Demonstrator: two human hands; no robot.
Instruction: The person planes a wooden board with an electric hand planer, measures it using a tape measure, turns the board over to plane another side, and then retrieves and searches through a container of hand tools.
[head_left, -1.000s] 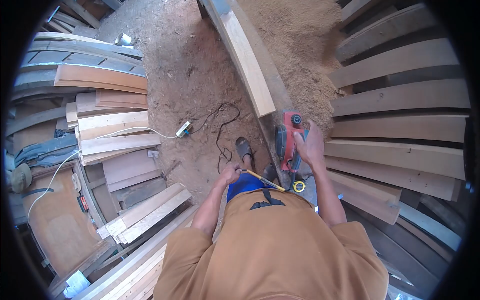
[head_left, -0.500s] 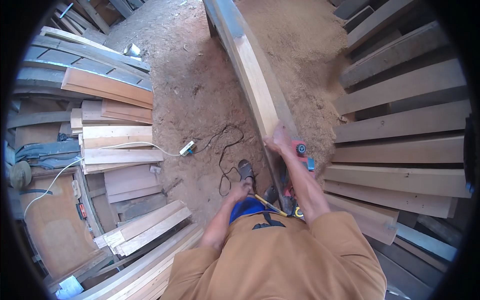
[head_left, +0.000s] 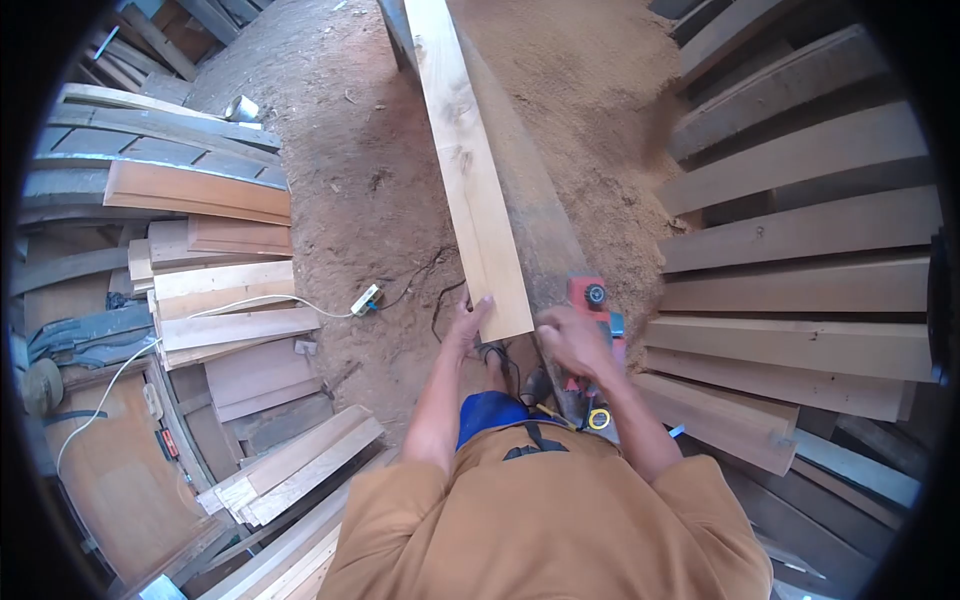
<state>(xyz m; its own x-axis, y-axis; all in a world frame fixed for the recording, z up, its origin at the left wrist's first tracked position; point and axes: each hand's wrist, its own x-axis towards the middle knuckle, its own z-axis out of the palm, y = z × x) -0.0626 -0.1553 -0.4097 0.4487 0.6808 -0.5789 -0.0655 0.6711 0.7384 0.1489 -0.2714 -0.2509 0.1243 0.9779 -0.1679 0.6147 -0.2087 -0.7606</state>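
A long pale board (head_left: 467, 165) lies flat, its broad face up, over the left side of the narrow bench (head_left: 535, 210). My left hand (head_left: 466, 322) grips the near left corner of this board, thumb on top. Just right of the board's near end is my right hand (head_left: 575, 343), fingers curled; whether it holds anything is hidden. Beside that hand, partly covered by it, a red power planer (head_left: 592, 293) rests on the bench. A yellow tape measure (head_left: 599, 419) and a yellow-handled tool (head_left: 550, 412) lie at the bench's near end.
Stacked boards (head_left: 235, 290) line the left side, and long planks (head_left: 800, 240) fill the right. A white power strip (head_left: 366, 299) with cables lies on the dirt floor (head_left: 370, 210). Sawdust (head_left: 600, 130) is heaped right of the bench.
The board has turned broad face up and shifted left. My left hand has gone from the yellow-handled tool to the board's end; my right hand has come off the board.
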